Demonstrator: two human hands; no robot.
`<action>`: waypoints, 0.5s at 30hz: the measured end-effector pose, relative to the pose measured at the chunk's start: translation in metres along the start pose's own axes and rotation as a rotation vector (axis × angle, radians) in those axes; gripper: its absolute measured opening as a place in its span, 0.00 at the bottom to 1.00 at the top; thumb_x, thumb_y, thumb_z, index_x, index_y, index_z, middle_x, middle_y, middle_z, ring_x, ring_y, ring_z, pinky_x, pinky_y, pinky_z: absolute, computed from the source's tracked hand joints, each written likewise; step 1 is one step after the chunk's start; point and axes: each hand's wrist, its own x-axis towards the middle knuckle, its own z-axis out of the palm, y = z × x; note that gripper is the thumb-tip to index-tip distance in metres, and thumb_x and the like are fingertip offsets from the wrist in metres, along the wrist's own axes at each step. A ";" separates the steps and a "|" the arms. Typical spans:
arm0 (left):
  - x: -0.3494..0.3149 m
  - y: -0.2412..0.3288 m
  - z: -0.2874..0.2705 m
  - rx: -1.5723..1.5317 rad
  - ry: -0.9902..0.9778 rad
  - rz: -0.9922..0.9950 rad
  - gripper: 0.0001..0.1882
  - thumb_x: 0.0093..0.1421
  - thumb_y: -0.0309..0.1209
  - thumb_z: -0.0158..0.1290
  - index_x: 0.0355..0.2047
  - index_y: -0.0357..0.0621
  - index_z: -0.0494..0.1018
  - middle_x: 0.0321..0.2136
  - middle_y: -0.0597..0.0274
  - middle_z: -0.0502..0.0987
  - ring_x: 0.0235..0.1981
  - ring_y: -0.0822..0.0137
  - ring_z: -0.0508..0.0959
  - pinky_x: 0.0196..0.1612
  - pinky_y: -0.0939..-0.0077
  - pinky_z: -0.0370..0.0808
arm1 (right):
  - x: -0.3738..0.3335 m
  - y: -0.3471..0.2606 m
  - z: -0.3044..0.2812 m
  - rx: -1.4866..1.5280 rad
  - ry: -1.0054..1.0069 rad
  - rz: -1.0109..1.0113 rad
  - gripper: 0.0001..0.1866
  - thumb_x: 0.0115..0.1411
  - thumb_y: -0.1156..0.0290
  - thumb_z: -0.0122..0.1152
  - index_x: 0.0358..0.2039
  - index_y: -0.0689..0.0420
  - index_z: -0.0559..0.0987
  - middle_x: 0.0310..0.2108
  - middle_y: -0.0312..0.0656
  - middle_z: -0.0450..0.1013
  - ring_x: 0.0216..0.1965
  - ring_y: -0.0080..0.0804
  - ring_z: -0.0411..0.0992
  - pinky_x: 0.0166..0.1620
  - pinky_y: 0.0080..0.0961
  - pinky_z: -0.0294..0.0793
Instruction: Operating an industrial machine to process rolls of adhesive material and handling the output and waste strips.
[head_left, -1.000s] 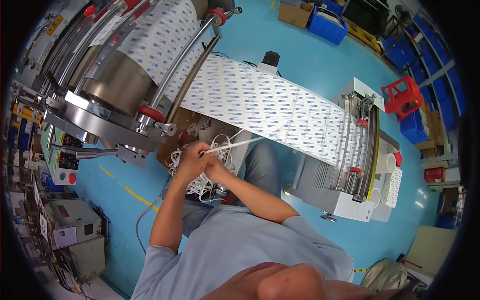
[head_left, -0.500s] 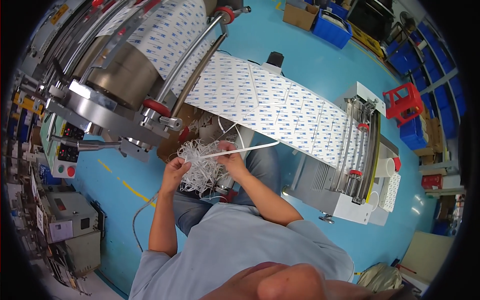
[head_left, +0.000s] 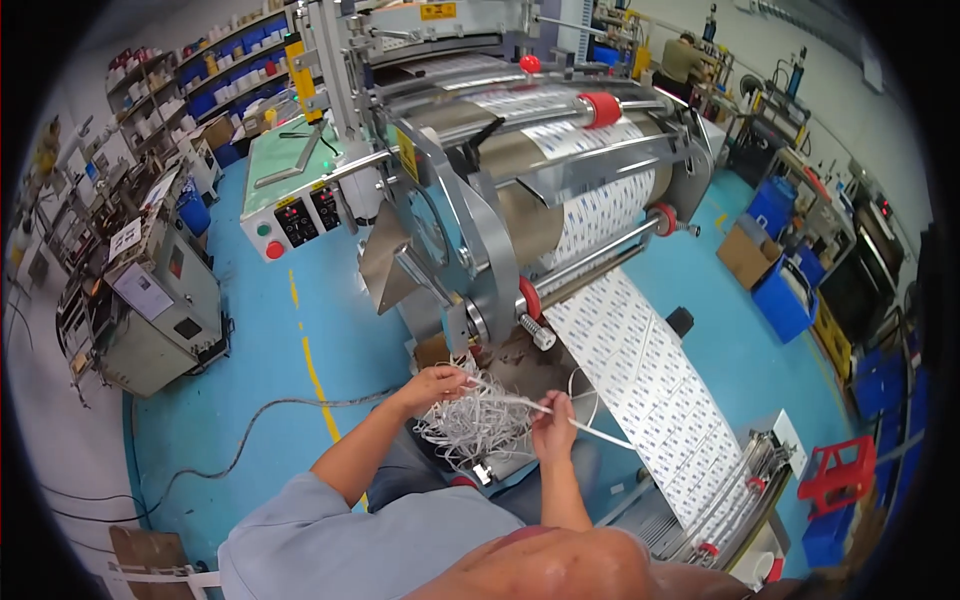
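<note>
A thin white strip is stretched between my two hands. My left hand pinches one end of this stretch, at the upper left of a tangled heap of white strips. Further right, my right hand has its fingers closed on the same strip. Beyond that hand the strip runs right toward the edge of a wide white sheet printed in blue. This sheet slopes from the machine's rollers down to a lower unit at the right. The heap sits low in front of my knees, and its underside is hidden.
A large roller machine with metal bars and red collars stands ahead. Its control panel is at the left. A hose lies across the blue floor. A red stool and blue bins are right. Another person is far back.
My view has swung up and left, showing more of the machine and room. Both hands still hold the strip, which is now pulled straight between them over the heap.
</note>
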 end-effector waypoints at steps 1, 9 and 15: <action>0.002 -0.008 -0.008 -0.006 0.039 -0.012 0.16 0.59 0.39 0.51 0.42 0.42 0.71 0.33 0.69 0.74 0.33 0.77 0.73 0.39 0.83 0.70 | 0.000 0.001 0.001 -0.001 0.007 -0.003 0.11 0.62 0.61 0.49 0.33 0.57 0.72 0.23 0.37 0.70 0.21 0.23 0.67 0.26 0.20 0.68; 0.007 -0.031 0.005 0.368 0.581 0.372 0.13 0.55 0.34 0.56 0.36 0.40 0.70 0.28 0.68 0.73 0.25 0.76 0.72 0.32 0.81 0.71 | 0.000 0.001 0.003 -0.059 0.071 -0.028 0.12 0.61 0.60 0.51 0.32 0.56 0.71 0.22 0.35 0.68 0.20 0.22 0.64 0.25 0.17 0.65; -0.012 0.040 0.135 1.066 0.183 0.771 0.31 0.45 0.43 0.59 0.46 0.39 0.66 0.43 0.50 0.70 0.48 0.51 0.67 0.51 0.59 0.61 | -0.006 0.009 -0.006 -0.176 0.107 -0.150 0.12 0.62 0.61 0.49 0.34 0.57 0.73 0.25 0.38 0.71 0.26 0.27 0.70 0.31 0.23 0.70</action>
